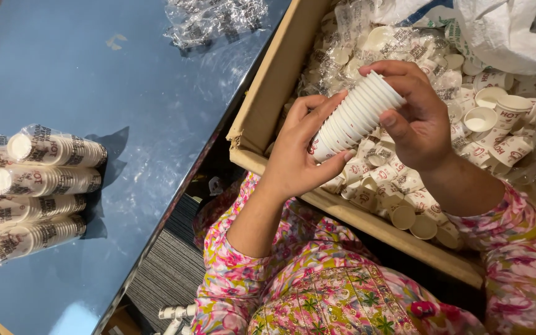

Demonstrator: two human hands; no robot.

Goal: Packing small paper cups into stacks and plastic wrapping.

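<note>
We hold a stack of small white paper cups (356, 116) with both hands above an open cardboard box (267, 93). Our left hand (299, 155) supports the lower end of the stack, its grip closed around the bottom cups with the fingers curled against the side. Our right hand (418, 118) is closed over the upper end, thumb on one side and fingers over the rims. The stack is tilted, its open end pointing up and to the right, and it hangs over the loose cups (398, 186) that fill the box, some of them in crumpled clear wrap. In our judgement the step in hand is the evening of the stack, pressing the cups together so that they sit one inside the other. The next move, we think, asks for a steady hold at both ends, because a tilted stack can slide apart when the pressure is uneven. On the blue worktop (125, 93) to the left, well apart from our hands, lie four wrapped stacks of cups (35, 195) side by side. A bunch of clear plastic wrap (215, 18) lies at the far edge of the worktop, near the box. A white sack (510, 31) rests at the far right corner of the box.
</note>
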